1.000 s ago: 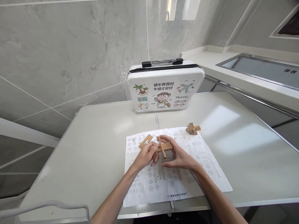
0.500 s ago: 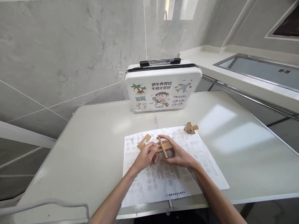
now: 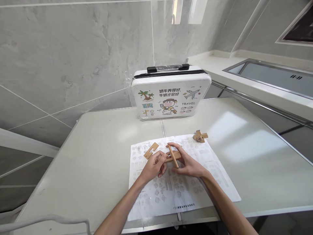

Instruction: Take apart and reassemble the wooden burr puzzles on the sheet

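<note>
My left hand [image 3: 154, 165] is closed on the left end of a flat wooden puzzle piece [image 3: 176, 155] that has a cutout in it. Between thumb and fingers, my right hand [image 3: 189, 163] holds a second, narrow wooden piece [image 3: 173, 157] by its two ends. That narrow piece crosses in front of the flat one, near its cutout; whether the two touch I cannot tell. Beyond my left hand, a notched wooden piece [image 3: 149, 152] lies on the printed sheet [image 3: 195, 192]. Both hands are just above this sheet of small diagrams.
A cross-shaped wooden puzzle [image 3: 200, 136] sits at the sheet's far right corner. At the back of the white table [image 3: 97, 147] stands a white cartoon-printed case [image 3: 171, 94] in clear plastic. A pale cable [image 3: 56, 218] runs along the near left. A counter [image 3: 220, 67] is behind right.
The narrow piece in my right hand has shifted slightly right along the flat piece, showing more of its cutout. The view has tilted up a little.
</note>
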A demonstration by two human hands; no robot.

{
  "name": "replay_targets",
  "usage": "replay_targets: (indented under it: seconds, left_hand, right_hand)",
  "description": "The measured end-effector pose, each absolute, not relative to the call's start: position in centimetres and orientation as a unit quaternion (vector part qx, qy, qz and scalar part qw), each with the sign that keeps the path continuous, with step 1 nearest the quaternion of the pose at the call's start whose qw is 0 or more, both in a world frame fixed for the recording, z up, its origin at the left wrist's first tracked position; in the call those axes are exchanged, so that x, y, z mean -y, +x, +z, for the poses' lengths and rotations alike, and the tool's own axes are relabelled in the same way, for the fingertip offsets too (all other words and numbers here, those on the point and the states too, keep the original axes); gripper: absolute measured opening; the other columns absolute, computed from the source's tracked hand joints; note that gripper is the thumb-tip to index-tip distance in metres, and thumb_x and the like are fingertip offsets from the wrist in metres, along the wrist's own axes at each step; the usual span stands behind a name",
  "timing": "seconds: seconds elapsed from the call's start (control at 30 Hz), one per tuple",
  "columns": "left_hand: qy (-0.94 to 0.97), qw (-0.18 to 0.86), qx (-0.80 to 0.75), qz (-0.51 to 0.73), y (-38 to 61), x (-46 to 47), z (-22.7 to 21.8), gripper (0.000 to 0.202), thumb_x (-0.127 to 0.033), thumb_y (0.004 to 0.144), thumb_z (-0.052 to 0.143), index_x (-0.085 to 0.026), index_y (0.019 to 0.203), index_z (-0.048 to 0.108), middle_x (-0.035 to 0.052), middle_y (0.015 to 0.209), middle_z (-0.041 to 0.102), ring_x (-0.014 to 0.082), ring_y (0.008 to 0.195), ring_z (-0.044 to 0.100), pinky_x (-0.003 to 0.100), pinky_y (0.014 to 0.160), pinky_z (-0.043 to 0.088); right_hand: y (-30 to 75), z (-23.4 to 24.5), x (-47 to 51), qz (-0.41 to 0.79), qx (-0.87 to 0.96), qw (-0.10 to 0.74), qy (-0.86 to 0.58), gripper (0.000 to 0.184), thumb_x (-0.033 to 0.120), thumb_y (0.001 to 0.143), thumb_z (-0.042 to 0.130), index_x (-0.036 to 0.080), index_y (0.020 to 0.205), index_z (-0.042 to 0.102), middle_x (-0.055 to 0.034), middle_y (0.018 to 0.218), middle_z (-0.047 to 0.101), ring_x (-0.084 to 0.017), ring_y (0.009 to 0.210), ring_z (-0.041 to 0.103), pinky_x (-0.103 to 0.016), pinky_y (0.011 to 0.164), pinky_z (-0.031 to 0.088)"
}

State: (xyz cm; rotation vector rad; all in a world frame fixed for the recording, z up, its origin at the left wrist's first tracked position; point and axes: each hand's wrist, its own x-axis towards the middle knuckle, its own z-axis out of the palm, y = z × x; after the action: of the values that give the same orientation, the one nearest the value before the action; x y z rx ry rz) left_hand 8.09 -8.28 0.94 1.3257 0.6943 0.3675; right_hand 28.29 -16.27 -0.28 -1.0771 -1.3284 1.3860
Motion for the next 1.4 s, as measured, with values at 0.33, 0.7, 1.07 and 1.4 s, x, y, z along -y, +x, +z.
replay_targets:
  seconds: [0.33, 0.7, 1.07, 1.4]
  left_hand:
    - [0.602, 0.712, -0.316, 0.174, 8.0, 8.3, 0.8, 0.041, -0.061, 0.102, 0.050, -0.022, 0.092, 0.049, -0.0082, 0.048, 0.056, 0.0080, 0.034, 0.043, 0.018, 0.038, 0.031]
    - [0.600, 0.712, -0.322, 0.173, 8.2, 8.4, 1.1, 0.041, -0.062, 0.102, 0.051, -0.022, 0.092, 0.051, -0.0075, 0.048, 0.057, 0.0078, 0.034, 0.042, 0.018, 0.039, 0.032]
    - [0.638, 0.643, -0.356, 0.230, 7.8, 8.2, 1.6, 0.037, -0.057, 0.103, 0.052, -0.022, 0.090, 0.052, -0.0095, 0.049, 0.049, 0.0085, 0.039, 0.040, 0.021, 0.043, 0.034]
    - [0.765, 0.379, -0.424, 0.301, 6.7, 6.6, 1.2, 0.034, -0.042, 0.109, 0.038, -0.023, 0.102, 0.064, 0.0019, 0.079, 0.064, 0.0192, 0.072, 0.060, 0.032, 0.071, 0.047]
  right_hand:
    - [27.9, 0.0, 16.1, 0.558, 0.521, 0.477, -0.437, 0.098, 0.028, 0.077, 0.091, 0.039, 0.156, 0.036, -0.0091, 0.167, 0.032, -0.029, 0.130, 0.063, -0.041, 0.106, 0.057]
    - [27.8, 0.5, 16.0, 0.524, 0.542, 0.467, -0.462, 0.095, 0.036, 0.076, 0.093, 0.040, 0.155, 0.040, -0.0057, 0.164, 0.036, -0.031, 0.139, 0.055, -0.046, 0.117, 0.047]
    - [28.5, -0.9, 15.5, 0.490, 0.506, 0.522, -0.482, 0.053, 0.058, 0.098, 0.065, 0.030, 0.141, 0.053, -0.0105, 0.138, 0.061, -0.026, 0.112, 0.067, -0.042, 0.098, 0.055]
    - [27.5, -0.3, 15.2, 0.479, 0.438, 0.548, -0.527, 0.039, 0.059, 0.098, 0.063, 0.021, 0.098, 0.064, -0.0018, 0.078, 0.066, -0.015, 0.060, 0.055, -0.028, 0.056, 0.044]
